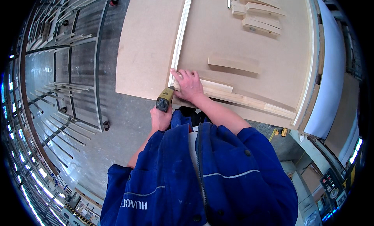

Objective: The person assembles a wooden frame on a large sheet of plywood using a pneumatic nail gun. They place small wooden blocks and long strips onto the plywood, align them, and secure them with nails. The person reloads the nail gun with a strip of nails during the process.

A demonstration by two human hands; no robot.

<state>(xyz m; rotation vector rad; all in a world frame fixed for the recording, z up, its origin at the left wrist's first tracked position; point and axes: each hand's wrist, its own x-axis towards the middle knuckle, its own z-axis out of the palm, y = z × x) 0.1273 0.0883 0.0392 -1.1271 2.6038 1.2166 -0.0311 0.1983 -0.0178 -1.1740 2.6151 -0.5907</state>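
My left hand [159, 118] is closed round the handle of a yellow-and-black nail gun [165, 97]. The gun's nose meets the corner where a long wooden strip [181, 35] joins the front wooden rail [249, 100]. Just right of the tool, my right hand [189, 85] lies over this corner with its fingers spread, one reaching onto the long strip. A short wood piece [218, 86] lies along the rail beside that hand. Under the strips is a large brown board [144, 42].
A loose wood block [233, 65] lies on the board, and several wood pieces [261, 13] are heaped farther back. A metal rack [99, 62] with rods stands at the left. White sheets [331, 70] lie beyond the board's right edge. At lower right is a control panel [333, 189].
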